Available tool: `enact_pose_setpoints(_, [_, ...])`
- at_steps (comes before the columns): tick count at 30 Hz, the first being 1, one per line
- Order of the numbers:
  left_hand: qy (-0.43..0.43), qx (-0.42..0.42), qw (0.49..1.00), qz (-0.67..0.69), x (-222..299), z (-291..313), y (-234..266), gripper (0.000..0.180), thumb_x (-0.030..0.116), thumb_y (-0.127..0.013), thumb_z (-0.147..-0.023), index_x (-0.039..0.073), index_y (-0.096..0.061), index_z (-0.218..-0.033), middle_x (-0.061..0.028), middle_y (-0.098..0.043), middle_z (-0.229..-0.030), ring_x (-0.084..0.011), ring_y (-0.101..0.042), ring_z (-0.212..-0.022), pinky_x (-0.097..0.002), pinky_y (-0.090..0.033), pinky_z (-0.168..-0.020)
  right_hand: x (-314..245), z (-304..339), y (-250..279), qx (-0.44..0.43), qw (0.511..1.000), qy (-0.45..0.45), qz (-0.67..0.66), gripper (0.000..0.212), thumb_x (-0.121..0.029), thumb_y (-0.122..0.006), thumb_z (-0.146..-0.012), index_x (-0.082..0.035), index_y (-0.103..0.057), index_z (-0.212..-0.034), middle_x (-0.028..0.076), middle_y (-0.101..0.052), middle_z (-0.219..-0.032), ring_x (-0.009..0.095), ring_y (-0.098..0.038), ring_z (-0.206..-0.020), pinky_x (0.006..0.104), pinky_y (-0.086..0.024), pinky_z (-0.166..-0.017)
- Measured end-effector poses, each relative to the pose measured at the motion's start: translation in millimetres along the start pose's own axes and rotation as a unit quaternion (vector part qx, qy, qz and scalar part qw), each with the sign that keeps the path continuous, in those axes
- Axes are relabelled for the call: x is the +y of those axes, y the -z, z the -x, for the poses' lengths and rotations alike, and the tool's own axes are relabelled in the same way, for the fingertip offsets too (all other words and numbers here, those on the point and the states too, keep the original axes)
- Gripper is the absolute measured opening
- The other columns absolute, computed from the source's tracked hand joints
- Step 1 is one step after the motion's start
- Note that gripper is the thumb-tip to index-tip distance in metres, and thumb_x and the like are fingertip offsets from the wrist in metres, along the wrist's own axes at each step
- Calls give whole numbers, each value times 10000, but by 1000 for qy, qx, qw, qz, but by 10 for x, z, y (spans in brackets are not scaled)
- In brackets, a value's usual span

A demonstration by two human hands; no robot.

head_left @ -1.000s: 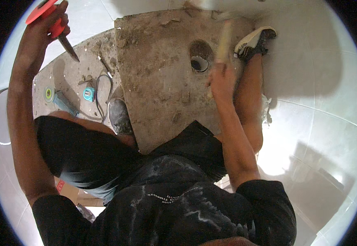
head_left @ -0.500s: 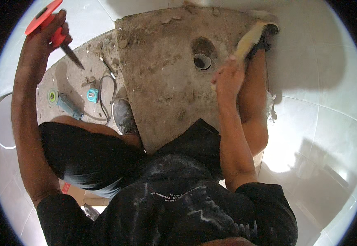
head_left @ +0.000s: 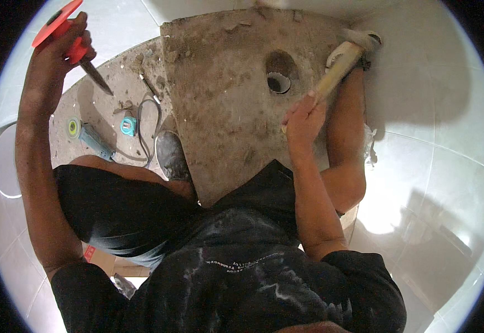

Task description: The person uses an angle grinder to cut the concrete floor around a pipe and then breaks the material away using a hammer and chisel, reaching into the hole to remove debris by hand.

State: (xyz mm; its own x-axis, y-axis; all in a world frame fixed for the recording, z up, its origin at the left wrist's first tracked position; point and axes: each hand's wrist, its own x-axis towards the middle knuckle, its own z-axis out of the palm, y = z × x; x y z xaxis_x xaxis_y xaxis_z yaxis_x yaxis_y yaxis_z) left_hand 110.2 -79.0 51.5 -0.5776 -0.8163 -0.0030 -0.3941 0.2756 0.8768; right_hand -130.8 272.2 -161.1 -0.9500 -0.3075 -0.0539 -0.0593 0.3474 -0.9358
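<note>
Up at the far left, my left hand (head_left: 56,61) is closed round the grip of a chisel (head_left: 94,76) with a round red hand guard. Its dark steel shank points down and to the right, over the rough floor; I cannot tell whether the tip touches anything. My right hand (head_left: 306,119) wraps round the lower end of a hammer's pale wooden handle (head_left: 339,71). The hammer's head, at the upper right near my right foot, is blurred.
A rough concrete slab (head_left: 219,111) between my legs has a hole with a pipe (head_left: 278,83). On its left lie an angle grinder (head_left: 93,142), a teal tape measure (head_left: 128,126) and a black cord (head_left: 158,119). White tiled walls (head_left: 430,100) enclose the place; a cardboard box (head_left: 106,262) is at lower left.
My right hand has moved slightly down and left, and the hammer has shifted with it, its handle now at a different angle. My left hand with the chisel has hardly moved.
</note>
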Motion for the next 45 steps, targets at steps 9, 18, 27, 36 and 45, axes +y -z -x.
enact_pose_setpoints(9, [-34,-50,992,109,-27,-72,16,398,327,-617,-955,42,-589,-1230,-76,-630,-995,-169,-644,-935,-387,-561,-876,-147,-120,-316,-123,959,-255,-33,345,-318,-383,-1053,-33,-445,-867,57,-469,-648,153,-482,-479,311,-451,-457])
enact_pose_setpoints(18, [-40,-21,998,34,23,-111,12,357,343,-639,-943,49,-611,-1143,-52,-628,-906,-155,-646,-846,-369,-551,-863,622,94,-346,-54,980,-186,50,321,-318,-401,-1052,-57,-444,-870,65,-479,-669,146,-497,-511,331,-455,-450])
enact_pose_setpoints(27, [-11,9,999,36,27,-44,-38,372,372,-638,-942,59,-613,-1143,-45,-626,-879,-144,-636,-822,-365,-549,-837,-35,-11,-118,9,994,36,104,323,-315,-415,-1039,-38,-449,-877,87,-505,-686,176,-529,-476,365,-473,-456])
enact_pose_setpoints(36, [-33,-2,999,29,6,-97,9,365,389,-640,-935,68,-634,-1108,-45,-628,-885,-158,-640,-843,-364,-542,-862,43,-305,-22,-148,946,-25,289,418,-316,-415,-1030,86,-527,-1052,224,-609,-795,297,-614,-543,424,-491,-520])
enact_pose_setpoints(45, [-38,18,998,48,52,-75,21,355,334,-603,-963,39,-620,-1160,-54,-627,-991,-164,-643,-924,-363,-545,-887,250,-518,284,-121,899,140,398,431,-332,-458,-1011,87,-546,-1062,277,-625,-808,462,-632,-767,489,-487,-688])
